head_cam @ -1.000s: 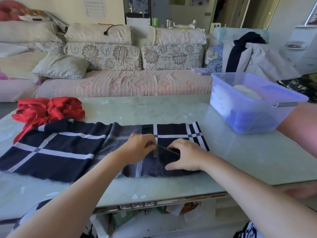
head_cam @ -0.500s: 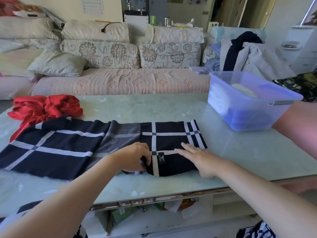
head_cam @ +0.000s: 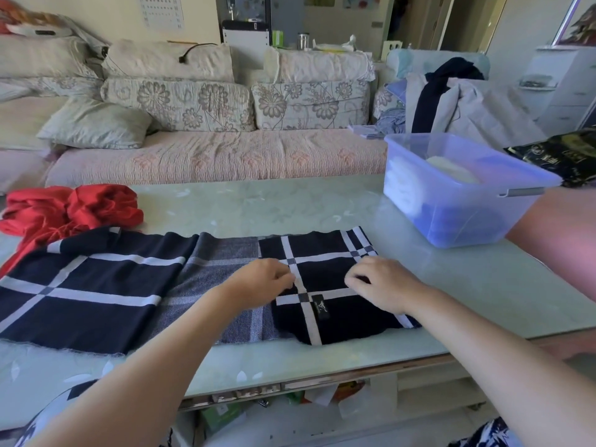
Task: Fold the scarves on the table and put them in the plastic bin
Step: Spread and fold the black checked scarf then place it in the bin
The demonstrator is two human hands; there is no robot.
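A navy scarf [head_cam: 96, 285] with white stripes and a grey middle band lies flat along the front of the glass table [head_cam: 258, 204], its right end showing a small black label. My left hand [head_cam: 261, 280] and my right hand [head_cam: 383, 285] sit on that right end with fingers curled, each pinching the fabric. A crumpled red scarf [head_cam: 74, 208] lies at the table's left, partly under the navy one. The translucent blue plastic bin [head_cam: 419, 146] stands at the right rear of the table, holding a white folded item and something blue.
A sofa [head_cam: 209, 156] with floral cushions runs behind the table. Clothes are heaped on a chair [head_cam: 451, 98] behind the bin. A dark packet [head_cam: 564, 156] lies to the bin's right. Clutter fills the shelf under the table's front edge.
The scarf's right end, bunched under both hands a second ago, now lies flat with its label up. My right hand went from flat to curled, and both hands shifted further up the fabric.
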